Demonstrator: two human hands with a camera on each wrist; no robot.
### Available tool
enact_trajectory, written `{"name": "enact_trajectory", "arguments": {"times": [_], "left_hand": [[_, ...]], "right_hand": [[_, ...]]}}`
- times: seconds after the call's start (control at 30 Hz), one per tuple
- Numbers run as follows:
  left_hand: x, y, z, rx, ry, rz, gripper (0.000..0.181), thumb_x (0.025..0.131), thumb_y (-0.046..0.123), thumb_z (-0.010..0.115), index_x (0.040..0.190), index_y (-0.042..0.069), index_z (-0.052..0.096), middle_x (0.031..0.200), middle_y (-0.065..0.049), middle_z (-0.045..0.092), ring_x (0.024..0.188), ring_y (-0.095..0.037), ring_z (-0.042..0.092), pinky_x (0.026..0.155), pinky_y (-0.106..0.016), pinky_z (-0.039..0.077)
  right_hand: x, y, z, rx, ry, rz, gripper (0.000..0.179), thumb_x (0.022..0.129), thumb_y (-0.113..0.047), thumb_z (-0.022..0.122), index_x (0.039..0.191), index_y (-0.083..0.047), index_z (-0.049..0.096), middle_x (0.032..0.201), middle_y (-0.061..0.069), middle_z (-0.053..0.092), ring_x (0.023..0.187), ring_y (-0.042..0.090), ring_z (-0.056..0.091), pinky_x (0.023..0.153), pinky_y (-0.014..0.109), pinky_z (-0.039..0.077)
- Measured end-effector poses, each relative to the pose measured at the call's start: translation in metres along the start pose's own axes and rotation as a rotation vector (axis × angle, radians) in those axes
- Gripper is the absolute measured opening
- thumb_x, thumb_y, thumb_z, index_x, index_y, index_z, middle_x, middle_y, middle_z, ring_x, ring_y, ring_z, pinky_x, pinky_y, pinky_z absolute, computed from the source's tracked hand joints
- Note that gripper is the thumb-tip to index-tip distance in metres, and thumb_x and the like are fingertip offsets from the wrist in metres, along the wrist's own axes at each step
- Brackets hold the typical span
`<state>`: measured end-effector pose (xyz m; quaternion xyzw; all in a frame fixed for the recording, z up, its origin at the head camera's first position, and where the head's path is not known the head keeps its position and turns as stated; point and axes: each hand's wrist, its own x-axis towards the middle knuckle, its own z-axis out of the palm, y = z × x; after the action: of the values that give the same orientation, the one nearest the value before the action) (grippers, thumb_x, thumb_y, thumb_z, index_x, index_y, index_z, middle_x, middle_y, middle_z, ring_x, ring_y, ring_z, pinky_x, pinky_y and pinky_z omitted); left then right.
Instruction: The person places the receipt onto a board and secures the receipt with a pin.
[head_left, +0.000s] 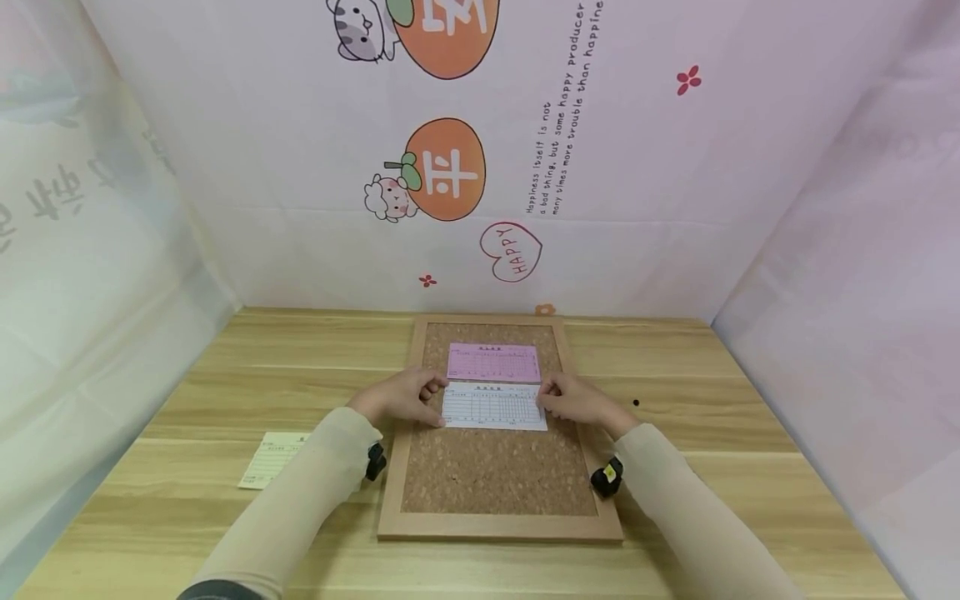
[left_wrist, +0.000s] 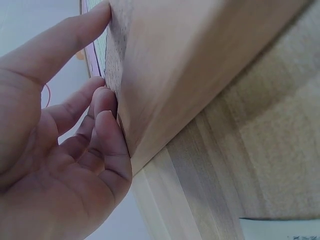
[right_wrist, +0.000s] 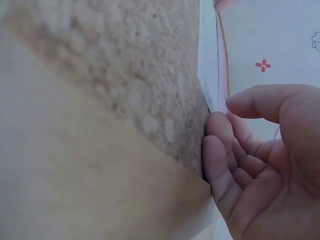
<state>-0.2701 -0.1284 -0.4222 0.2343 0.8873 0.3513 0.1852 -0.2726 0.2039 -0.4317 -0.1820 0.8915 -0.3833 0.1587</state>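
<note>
A sleeve [head_left: 311,479] partly hides the yellow slip [head_left: 272,458] beside the board [head_left: 498,475], where the left hand [head_left: 401,396], thumb spread, touches the white slip [head_left: 493,407] the right hand [head_left: 577,402] pinches.

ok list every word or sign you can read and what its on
"HAPPY": heart on the back sheet
"Happiness itself is not / a bad thing, but some happy producer / many times more trouble than happine": same sheet, end cut off
"平": lower orange
Upper orange: character cut off, unreadable
Pink slip, white slip, yellow slip: print too small
Left sheet, right sheet: lettering too faint
</note>
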Motion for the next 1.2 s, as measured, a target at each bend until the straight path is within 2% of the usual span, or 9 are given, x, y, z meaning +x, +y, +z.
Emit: {"name": "enact_trajectory", "arguments": {"times": [0.17, 0.4, 0.6, 0.83, 1.03, 1.2], "left_hand": [[0.000, 0.003, 0.002, 0.001, -0.009, 0.004, 0.065, 0.082, 0.012, 0.084, 0.136, -0.006, 0.051, 0.111, -0.012, 0.050, 0.098, -0.022, 0.042, 0.086, -0.037, 0.041], [0.000, 0.004, 0.002, -0.019, -0.004, -0.008, 0.066, 0.082, 0.011, 0.084, 0.136, -0.005, 0.051, 0.113, -0.012, 0.050, 0.099, -0.023, 0.043, 0.088, -0.037, 0.041], [0.002, 0.000, 0.003, -0.014, 0.001, -0.010, 0.066, 0.082, 0.012, 0.085, 0.136, -0.004, 0.051, 0.114, -0.011, 0.050, 0.100, -0.022, 0.044, 0.091, -0.038, 0.042], [0.003, -0.002, 0.002, -0.016, 0.008, -0.023, 0.066, 0.082, 0.013, 0.085, 0.137, -0.003, 0.052, 0.116, -0.010, 0.051, 0.101, -0.022, 0.045, 0.092, -0.039, 0.043], [0.003, -0.005, 0.001, -0.006, 0.008, -0.016, 0.066, 0.082, 0.013, 0.085, 0.136, -0.003, 0.052, 0.114, -0.009, 0.050, 0.100, -0.021, 0.044, 0.090, -0.037, 0.043], [0.001, -0.004, 0.001, -0.014, 0.007, -0.017, 0.066, 0.081, 0.013, 0.085, 0.136, -0.004, 0.052, 0.112, -0.009, 0.049, 0.099, -0.022, 0.043, 0.089, -0.037, 0.043]], "right_hand": [[-0.008, 0.002, -0.004, 0.055, -0.010, -0.013, 0.020, 0.102, -0.011, 0.055, 0.113, 0.005, 0.058, 0.090, 0.013, 0.058, 0.077, 0.022, 0.055, 0.064, 0.032, 0.048], [-0.013, 0.001, -0.013, 0.012, 0.014, -0.025, 0.027, 0.103, -0.012, 0.054, 0.121, 0.006, 0.061, 0.101, 0.015, 0.066, 0.086, 0.027, 0.066, 0.076, 0.041, 0.056], [-0.020, 0.006, -0.024, -0.002, 0.053, -0.046, 0.029, 0.104, -0.015, 0.054, 0.122, 0.006, 0.062, 0.103, 0.017, 0.066, 0.088, 0.029, 0.067, 0.079, 0.044, 0.056], [-0.028, 0.015, -0.035, -0.027, 0.089, -0.047, 0.030, 0.103, -0.016, 0.054, 0.122, 0.006, 0.062, 0.103, 0.017, 0.066, 0.088, 0.029, 0.067, 0.078, 0.042, 0.056], [-0.036, 0.020, -0.045, -0.126, 0.127, -0.038, 0.031, 0.103, -0.018, 0.054, 0.123, 0.003, 0.064, 0.109, 0.015, 0.066, 0.097, 0.027, 0.061, 0.079, 0.041, 0.051], [-0.041, 0.027, -0.054, -0.146, 0.147, -0.040, 0.032, 0.102, -0.021, 0.056, 0.124, 0.003, 0.064, 0.109, 0.013, 0.066, 0.098, 0.027, 0.061, 0.080, 0.042, 0.051]]}}
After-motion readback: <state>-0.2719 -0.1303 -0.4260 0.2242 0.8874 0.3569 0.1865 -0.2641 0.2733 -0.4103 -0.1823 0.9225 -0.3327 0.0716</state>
